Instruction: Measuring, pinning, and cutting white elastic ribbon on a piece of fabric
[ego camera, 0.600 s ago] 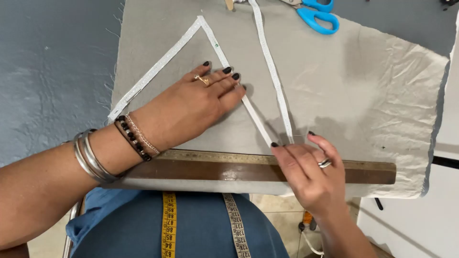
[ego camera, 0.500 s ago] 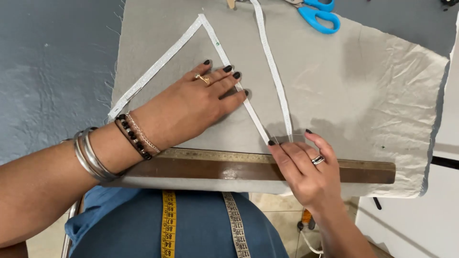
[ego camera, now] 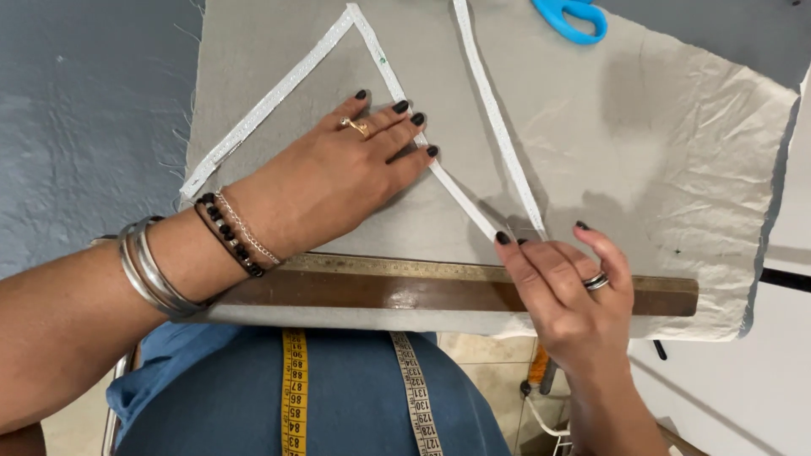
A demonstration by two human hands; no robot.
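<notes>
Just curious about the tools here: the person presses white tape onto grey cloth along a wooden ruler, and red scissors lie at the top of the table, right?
Not quite. The head view shows the scissors are blue, not red. The rest holds: both hands, left and right, press white tape on grey cloth by the wooden ruler.

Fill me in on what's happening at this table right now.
A person is laying white tape in a triangle on a piece of grey fabric. The left hand lies flat on the fabric, fingertips on one strip. The right hand rests across a wooden ruler at the near edge, fingertips at the strip ends. Blue scissors lie at the far edge.
</notes>
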